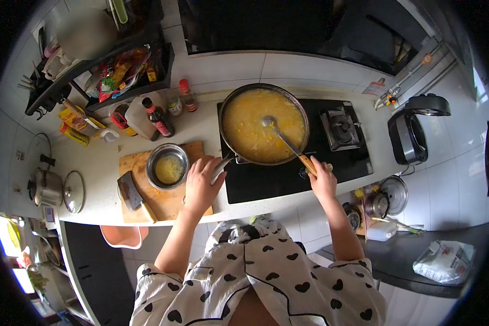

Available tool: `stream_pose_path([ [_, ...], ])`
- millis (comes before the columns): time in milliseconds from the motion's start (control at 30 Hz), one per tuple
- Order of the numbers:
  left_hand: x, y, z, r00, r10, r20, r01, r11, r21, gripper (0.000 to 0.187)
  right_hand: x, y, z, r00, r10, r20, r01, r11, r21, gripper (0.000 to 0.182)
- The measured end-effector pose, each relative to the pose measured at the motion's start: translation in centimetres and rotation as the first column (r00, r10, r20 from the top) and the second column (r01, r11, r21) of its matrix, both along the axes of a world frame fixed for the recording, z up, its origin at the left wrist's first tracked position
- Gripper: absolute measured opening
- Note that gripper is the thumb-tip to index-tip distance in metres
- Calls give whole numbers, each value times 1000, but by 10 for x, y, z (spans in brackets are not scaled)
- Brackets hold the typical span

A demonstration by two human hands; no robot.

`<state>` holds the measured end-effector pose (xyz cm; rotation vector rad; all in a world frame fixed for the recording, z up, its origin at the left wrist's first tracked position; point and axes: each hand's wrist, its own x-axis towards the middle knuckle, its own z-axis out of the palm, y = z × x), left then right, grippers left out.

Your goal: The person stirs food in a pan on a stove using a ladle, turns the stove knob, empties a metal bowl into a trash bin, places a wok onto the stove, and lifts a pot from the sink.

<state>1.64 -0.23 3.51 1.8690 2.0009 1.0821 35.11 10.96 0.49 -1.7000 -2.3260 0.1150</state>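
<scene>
A wide wok (226, 142) of yellowish soup with pale and yellow bits sits on the left burner. My right hand (324, 178) is closed round the wooden end of a ladle (289, 143), whose bowl dips into the middle of the soup. At the wok's lower left, my left hand (203, 180) is closed on the wok handle (221, 164). Just left of that hand, a metal bowl (151, 175) with a yellow mixture stands on a wooden cutting board (133, 159). A cleaver (130, 193) lies flat on the board's left part.
The black cooktop (255, 189) has a second burner (342, 130) at right. A sauce bottle (158, 117) and a red-capped jar (188, 96) stand behind the board. A pot (48, 187) and glass lid (74, 192) are far left. A black appliance (407, 133) stands at right.
</scene>
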Motion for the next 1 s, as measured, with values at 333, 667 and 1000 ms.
stream_pose_path([
  [333, 20, 0, 8, 944, -147, 294, 139, 989, 49, 29, -40, -22, 32, 963, 94, -251, -20, 958, 284, 46],
  [667, 40, 19, -38, 535, -73, 841, 202, 979, -43, 45, -142, -55, 26, 332, -248, -910, -323, 877, -356, 48],
  [1000, 74, 14, -33, 330, 5, 944, 197, 978, -74, 59, -140, -55, 17, 141, -333, -932, -498, 790, -358, 52],
])
